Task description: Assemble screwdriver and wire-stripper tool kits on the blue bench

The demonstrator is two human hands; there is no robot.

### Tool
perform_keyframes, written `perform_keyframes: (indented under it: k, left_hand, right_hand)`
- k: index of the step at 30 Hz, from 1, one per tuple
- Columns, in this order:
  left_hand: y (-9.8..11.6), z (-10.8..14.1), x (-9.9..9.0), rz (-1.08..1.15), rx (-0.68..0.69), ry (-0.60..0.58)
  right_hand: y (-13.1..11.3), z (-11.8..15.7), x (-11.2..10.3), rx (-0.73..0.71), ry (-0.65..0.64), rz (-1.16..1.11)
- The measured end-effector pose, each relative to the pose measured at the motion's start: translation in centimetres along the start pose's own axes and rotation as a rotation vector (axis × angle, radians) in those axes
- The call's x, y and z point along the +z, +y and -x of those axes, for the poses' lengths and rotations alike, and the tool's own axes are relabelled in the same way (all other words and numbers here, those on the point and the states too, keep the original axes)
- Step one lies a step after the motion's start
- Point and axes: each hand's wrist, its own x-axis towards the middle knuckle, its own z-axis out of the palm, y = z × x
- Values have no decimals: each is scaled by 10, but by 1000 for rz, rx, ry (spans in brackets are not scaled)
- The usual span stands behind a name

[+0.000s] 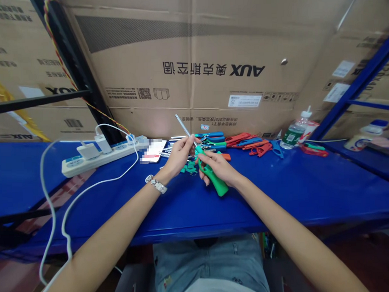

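Observation:
Near the middle of the blue table, my right hand (219, 167) is wrapped round a green plastic handle (219, 185). A thin silver rod (182, 125) slants up and left from the handle's upper end. My left hand (181, 156) pinches the rod close to where it meets the handle. Small green pieces (190, 168) lie on the table just under my hands. Behind them is a pile of blue-handled pieces (213, 134) and silver rods, partly hidden by my fingers.
Red, orange and blue plastic parts (261, 150) lie right of the pile. A clear bottle (290, 136) and a red tray (313, 150) stand farther right. At the left are a white power strip (86, 164) and loose white cables. Large cardboard boxes (210, 43) back the blue table (279, 194).

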Motion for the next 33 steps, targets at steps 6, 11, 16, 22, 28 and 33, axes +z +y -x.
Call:
perform_keyframes:
  k: [6,11,16,22,28,33]
  left_hand:
    - [0,5,6,37,-106,-89]
    - [-4,5,8,62,-128,-83]
    - [-2,5,11,94,-144,-82]
    - [-2,8,12,97,-176,-101]
    - [-4,10,11,115,-240,-147]
    - [-3,9,12,118,-217,-124]
  right_hand:
    - [3,-5,1,-28,29,-133]
    - [1,-2,1,12,68,-151]
    - [-2,0,5,51,97,-143]
    - [0,-1,2,70,109,-145]
    - [0,-2,-3,62,100,-193]
    - [-3,0,1,88,115,-180]
